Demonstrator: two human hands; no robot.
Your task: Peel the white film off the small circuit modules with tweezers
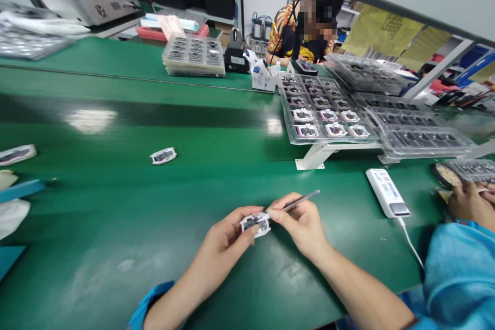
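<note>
My left hand (228, 240) grips a small white-framed electronic part (255, 225) just above the green table, its thumb lying across the dark circuitry inside. At the part's upper right corner, my right hand (303, 224) has its thumb and forefinger pinched close against the white frame. The same hand holds a pair of tweezers (303, 199), one end sticking out to the upper right. What lies between the right fingertips is too small to make out. A similar white-framed part (163, 155) lies on the table to the left.
Clear trays of parts (328, 136) rest on a white stand at the back right. A white box-shaped device (388, 193) with a cable lies right. Beyond it is a co-worker's hand (474, 203). Another person (301, 31) sits opposite. Stacked trays (193, 55) stand at the back.
</note>
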